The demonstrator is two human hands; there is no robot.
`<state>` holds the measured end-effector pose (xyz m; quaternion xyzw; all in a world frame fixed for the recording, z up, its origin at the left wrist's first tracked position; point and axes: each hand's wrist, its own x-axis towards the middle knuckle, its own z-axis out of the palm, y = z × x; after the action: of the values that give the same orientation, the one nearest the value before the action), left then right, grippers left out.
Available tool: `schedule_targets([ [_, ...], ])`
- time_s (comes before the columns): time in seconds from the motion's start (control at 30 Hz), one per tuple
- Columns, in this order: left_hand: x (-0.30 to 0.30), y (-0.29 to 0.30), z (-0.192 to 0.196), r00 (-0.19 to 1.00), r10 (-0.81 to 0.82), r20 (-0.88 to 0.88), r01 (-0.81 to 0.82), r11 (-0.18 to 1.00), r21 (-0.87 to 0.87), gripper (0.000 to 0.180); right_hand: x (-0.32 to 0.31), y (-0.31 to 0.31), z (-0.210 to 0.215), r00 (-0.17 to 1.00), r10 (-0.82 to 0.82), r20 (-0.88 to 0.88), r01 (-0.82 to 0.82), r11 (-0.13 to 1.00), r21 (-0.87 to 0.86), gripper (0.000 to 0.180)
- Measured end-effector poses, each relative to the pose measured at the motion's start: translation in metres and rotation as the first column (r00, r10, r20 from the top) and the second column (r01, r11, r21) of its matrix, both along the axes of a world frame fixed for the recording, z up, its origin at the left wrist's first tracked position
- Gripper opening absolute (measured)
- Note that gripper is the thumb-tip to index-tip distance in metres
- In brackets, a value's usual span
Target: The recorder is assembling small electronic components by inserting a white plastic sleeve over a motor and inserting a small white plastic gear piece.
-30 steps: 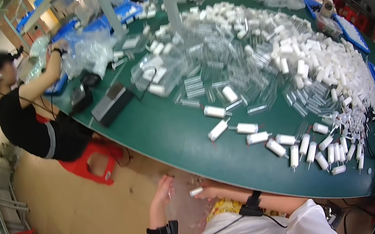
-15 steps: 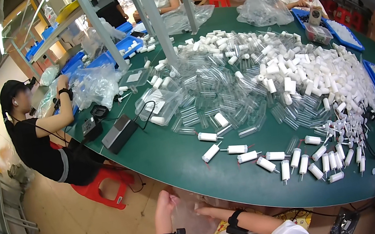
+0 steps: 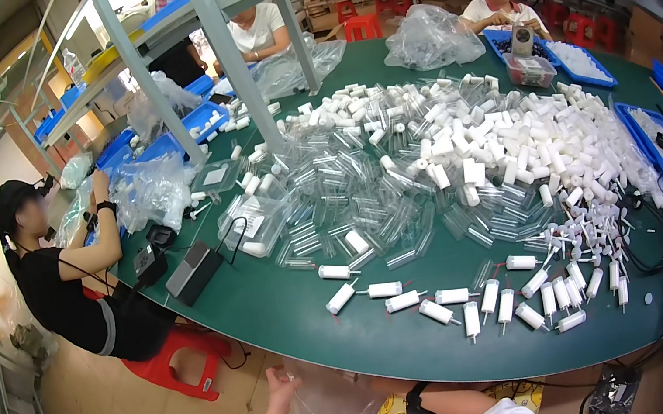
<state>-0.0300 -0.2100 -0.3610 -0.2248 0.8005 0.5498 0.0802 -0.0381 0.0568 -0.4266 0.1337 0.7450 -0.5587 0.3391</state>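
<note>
Below the near edge of the green table point(image 3: 298, 319), my left hand point(image 3: 279, 389) is raised and pinches the top of a clear plastic bag point(image 3: 327, 407). My right forearm, with a black strap on the wrist, reaches in from the right. My right hand point(image 3: 388, 388) is mostly hidden behind the bag, so its grip is unclear. On the table just above my hands lies a row of white capped tubes point(image 3: 490, 303). Further back are heaps of clear tubes point(image 3: 349, 204) and white caps point(image 3: 499, 151).
A person in black point(image 3: 62, 290) sits on a red stool point(image 3: 177, 363) at the table's left end, beside black boxes point(image 3: 192, 271). Two other people work at the far side behind filled plastic bags point(image 3: 430, 39). Blue trays point(image 3: 656, 136) line the right edge. Metal shelf posts point(image 3: 235, 64) rise from the table.
The view has tilted up to show more of the far side of the table. My hands and the bag now sit lower in the picture, with the left hand still on the bag's top.
</note>
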Motion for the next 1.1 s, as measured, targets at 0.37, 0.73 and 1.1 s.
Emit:
schedule_targets([
  [0.37, 0.018, -0.017, -0.04, 0.887, -0.253, 0.387, 0.13, 0.939, 0.318, 0.026, 0.009, 0.048, 0.039, 0.993, 0.002, -0.117, 0.006, 0.998, 0.069, 0.042],
  [0.73, 0.006, -0.003, 0.089, 0.986, 0.141, 0.083, -0.161, 0.735, 0.659, 0.02, 0.035, 0.104, 0.094, 0.972, 0.021, -0.234, 0.031, 0.976, 0.216, 0.043],
  [1.1, 0.03, 0.036, 0.161, 0.978, 0.066, 0.196, -0.203, 0.478, 0.855, 0.027, 0.06, 0.147, 0.164, 0.947, 0.175, -0.271, -0.045, 0.904, 0.425, 0.044],
])
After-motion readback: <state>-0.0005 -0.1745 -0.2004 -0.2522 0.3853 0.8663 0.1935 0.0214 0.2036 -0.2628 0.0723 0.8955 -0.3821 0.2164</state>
